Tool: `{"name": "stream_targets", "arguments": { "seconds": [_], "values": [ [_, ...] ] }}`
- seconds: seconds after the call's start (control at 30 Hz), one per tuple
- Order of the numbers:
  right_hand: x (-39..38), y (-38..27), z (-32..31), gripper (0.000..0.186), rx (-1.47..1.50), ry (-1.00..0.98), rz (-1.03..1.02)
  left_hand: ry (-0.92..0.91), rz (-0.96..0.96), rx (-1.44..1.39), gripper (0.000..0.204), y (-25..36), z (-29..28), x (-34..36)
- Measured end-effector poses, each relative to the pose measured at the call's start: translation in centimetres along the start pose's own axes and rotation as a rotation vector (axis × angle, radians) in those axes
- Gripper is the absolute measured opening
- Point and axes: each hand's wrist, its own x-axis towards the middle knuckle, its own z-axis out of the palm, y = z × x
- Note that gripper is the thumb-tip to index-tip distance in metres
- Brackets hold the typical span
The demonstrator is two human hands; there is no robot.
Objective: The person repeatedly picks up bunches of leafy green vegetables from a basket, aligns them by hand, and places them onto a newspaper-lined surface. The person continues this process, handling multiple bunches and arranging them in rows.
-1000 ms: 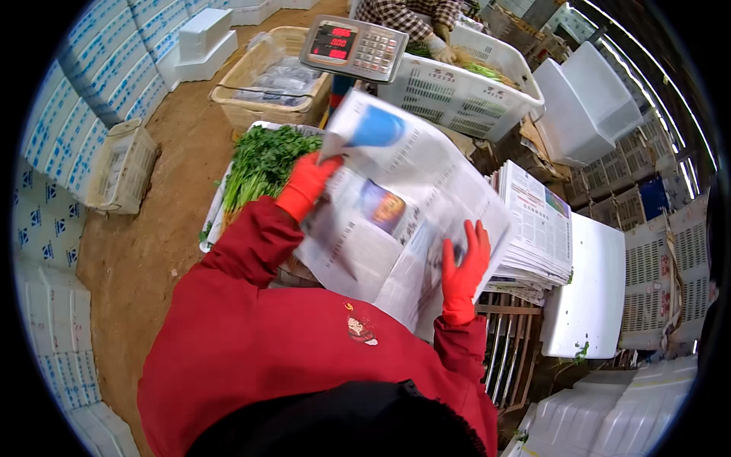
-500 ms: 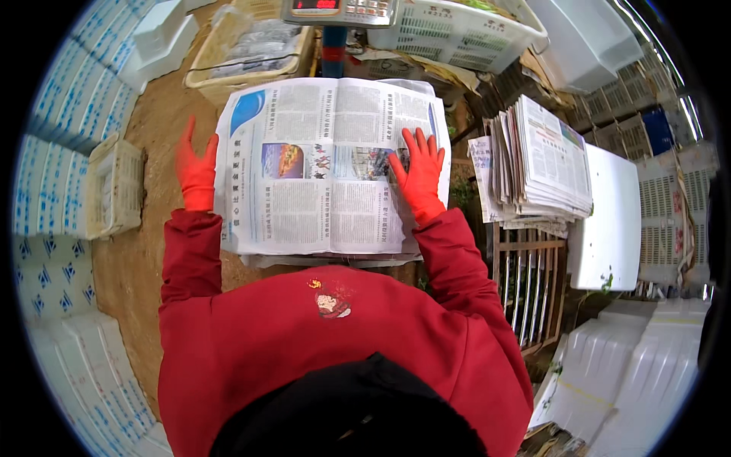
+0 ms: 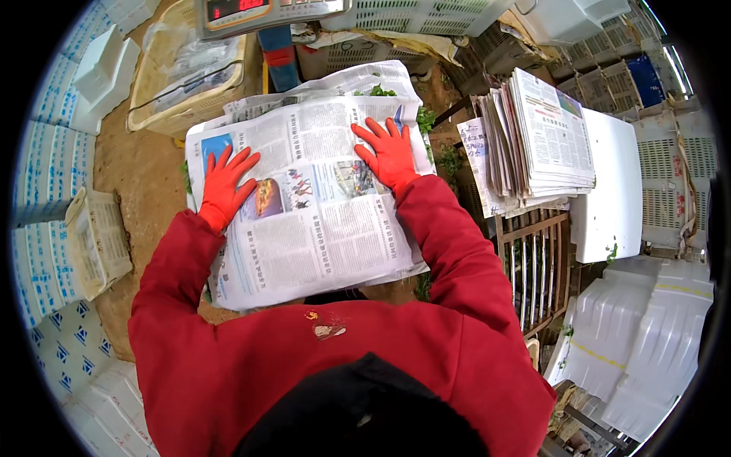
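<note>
Newspaper (image 3: 311, 213), long axis crosswise, right end farther

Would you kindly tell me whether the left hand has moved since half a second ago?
Yes: judged against the scale post, the left hand has moved right, from beside the newspaper onto it.

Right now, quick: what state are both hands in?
Left hand: open, spread on the newspaper.
Right hand: open, spread on the newspaper, not gripping.

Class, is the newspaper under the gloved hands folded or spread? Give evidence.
Spread: the newspaper lies opened wide, printed columns showing, with left hand and right hand apart on it.
</note>
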Motion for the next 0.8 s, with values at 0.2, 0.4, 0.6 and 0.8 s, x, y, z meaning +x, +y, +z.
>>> {"name": "stream_targets", "arguments": {
  "seconds": [0.2,0.4,0.6,0.8],
  "values": [
    [1.6,2.1,0.5,0.050,0.064,0.030,0.030,0.037,0.025,-0.039,0.055,-1.4,2.5,2.5],
    [-0.3,6.5,0.8,0.055,0.217,0.179,0.017,-0.039,0.047,0.031,0.055,-0.2,4.7,3.9],
    [-13.8,3.3,-5.9,0.056,0.282,0.777,0.186,-0.108,0.237,0.106,0.043,5.4,4.1,4.6],
    [-43.5,-5.6,-9.0,0.032,0.906,1.029,0.922,0.295,0.675,-0.274,0.037,28.5,4.1,4.4]
  ]
}}
